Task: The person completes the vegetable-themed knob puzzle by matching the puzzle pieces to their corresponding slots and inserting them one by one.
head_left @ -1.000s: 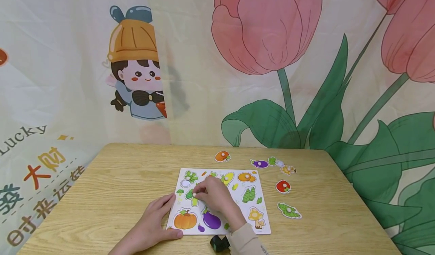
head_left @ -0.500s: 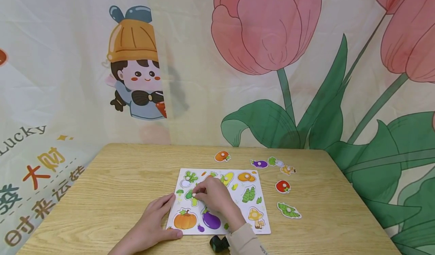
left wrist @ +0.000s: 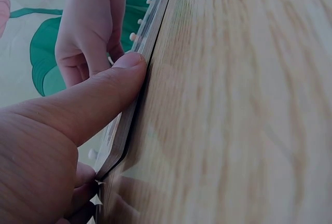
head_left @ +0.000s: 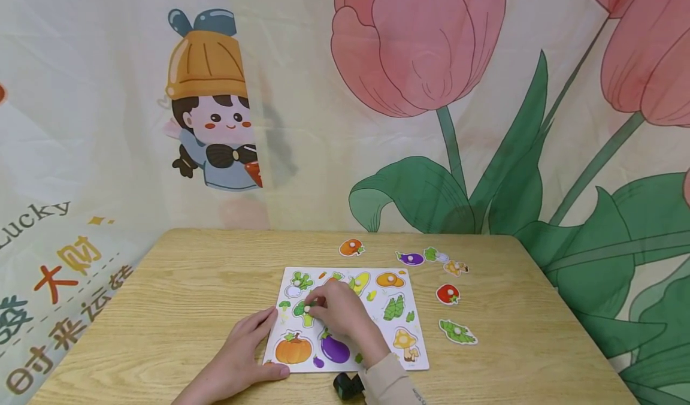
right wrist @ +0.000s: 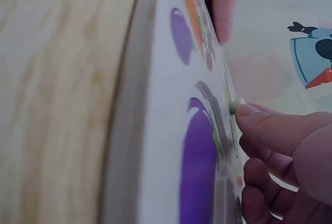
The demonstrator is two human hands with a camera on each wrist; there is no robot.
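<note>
The right hand (head_left: 342, 312) is pinching the white knob (head_left: 306, 309) of the broccoli piece (head_left: 299, 312) between thumb and finger. That piece is lying on the puzzle board (head_left: 423, 357), along the middle of its left edge. The left hand (head_left: 245, 348) is standing wide at the board's near left corner, its fingers touching the left edge and its thumb touching the near edge.

On the board, a knobbed radish piece (head_left: 297, 285) is lying at the far left corner; a corn piece (head_left: 360, 283) and a potato piece (head_left: 390, 280) are lying along the far edge.

Off the board, a pumpkin piece (head_left: 351, 247) is lying near the far edge of the table (head_left: 205, 285). An eggplant piece (head_left: 409, 258), a bok choy piece (head_left: 435, 254) and a mushroom piece (head_left: 456, 267) are lying beyond the board's far right corner. A tomato piece (head_left: 448, 294) and a green pod piece (head_left: 457, 332) are lying outside its right edge. Behind the table, a tulip-printed cloth (head_left: 307, 81) is hanging.
</note>
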